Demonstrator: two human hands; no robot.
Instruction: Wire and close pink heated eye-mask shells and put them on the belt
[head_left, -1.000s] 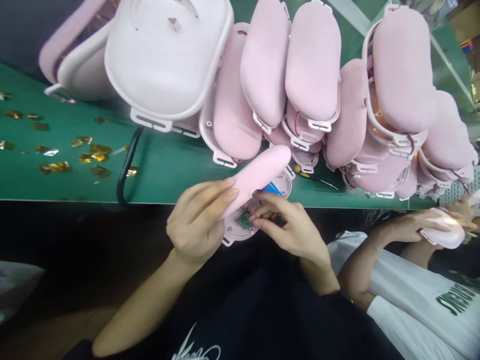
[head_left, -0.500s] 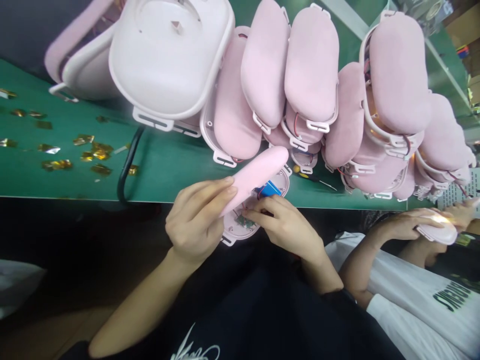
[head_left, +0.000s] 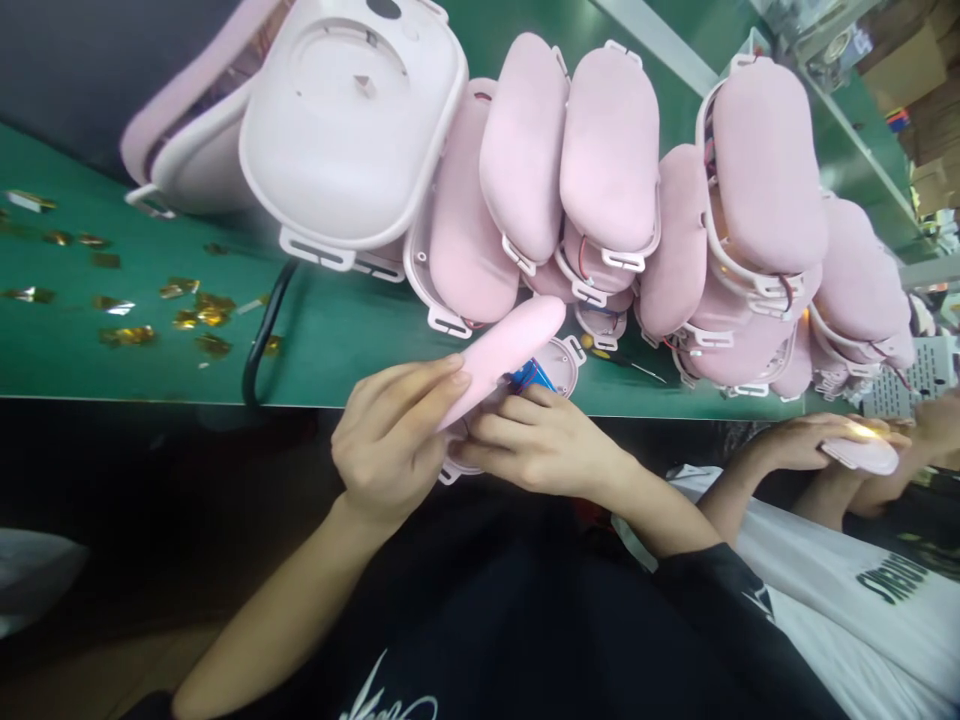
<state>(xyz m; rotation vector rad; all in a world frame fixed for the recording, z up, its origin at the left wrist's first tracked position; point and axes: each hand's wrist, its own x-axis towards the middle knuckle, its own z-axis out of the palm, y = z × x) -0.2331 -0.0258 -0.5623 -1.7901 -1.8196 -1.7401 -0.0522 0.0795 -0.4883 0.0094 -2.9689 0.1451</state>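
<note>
Compared with half a second ago, the right hand [head_left: 536, 445] has shifted leftward across the open shell [head_left: 564, 362], covering the green circuit board that showed then, while the left hand [head_left: 390, 440] keeps the pink cover [head_left: 510, 345] tilted above it. There is one such cover in hand, one shell beneath it at the edge of the green tabletop [head_left: 360, 320], and one blue block [head_left: 535, 375] inside the shell. On the tabletop are one screwdriver [head_left: 634, 364], one black cable [head_left: 264, 340], one large white casing [head_left: 330, 150] and at least ten gold foil scraps [head_left: 214, 308]; the stacked pink casings [head_left: 611, 150] overlap too much for a sure count. The left grip pinches the cover's lower end between thumb and fingers. The right hand reaches in from the right, knuckles up and fingers curled; its fingertips are hidden, so whether that grip pinches anything I cannot tell.
</note>
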